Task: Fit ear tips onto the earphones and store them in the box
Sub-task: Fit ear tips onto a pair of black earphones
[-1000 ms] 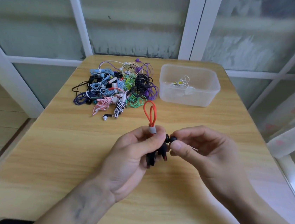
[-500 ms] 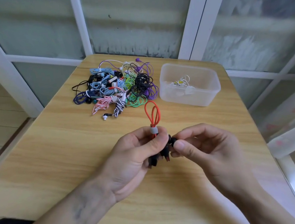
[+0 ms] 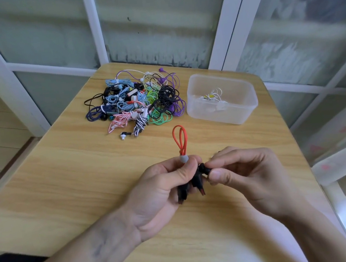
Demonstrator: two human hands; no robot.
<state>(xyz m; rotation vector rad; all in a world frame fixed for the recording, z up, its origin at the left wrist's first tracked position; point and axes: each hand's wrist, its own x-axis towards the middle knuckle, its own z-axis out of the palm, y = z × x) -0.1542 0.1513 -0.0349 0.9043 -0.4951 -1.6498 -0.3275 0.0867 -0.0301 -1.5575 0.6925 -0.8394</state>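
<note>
My left hand [image 3: 163, 188] grips a coiled red-cabled earphone [image 3: 180, 139] with black earpieces [image 3: 193, 184]; its red loop sticks up above my fingers, held by a grey tie. My right hand [image 3: 244, 174] pinches a small black ear tip [image 3: 204, 169] against one earpiece, thumb and forefinger pressed on it. Both hands hover over the near middle of the wooden table [image 3: 66, 186]. A translucent plastic box [image 3: 222, 112] stands at the back right with a white earphone [image 3: 212, 97] inside.
A tangled pile of several coloured earphones [image 3: 136, 100] lies at the back centre-left of the table. One loose black-and-white earbud [image 3: 124, 134] lies just in front of the pile. Glass panels with white frames stand behind the table.
My right hand has pressed closer against the earpiece and my left hand has shifted slightly, tilting the red loop a little. The pile and box have not moved.
</note>
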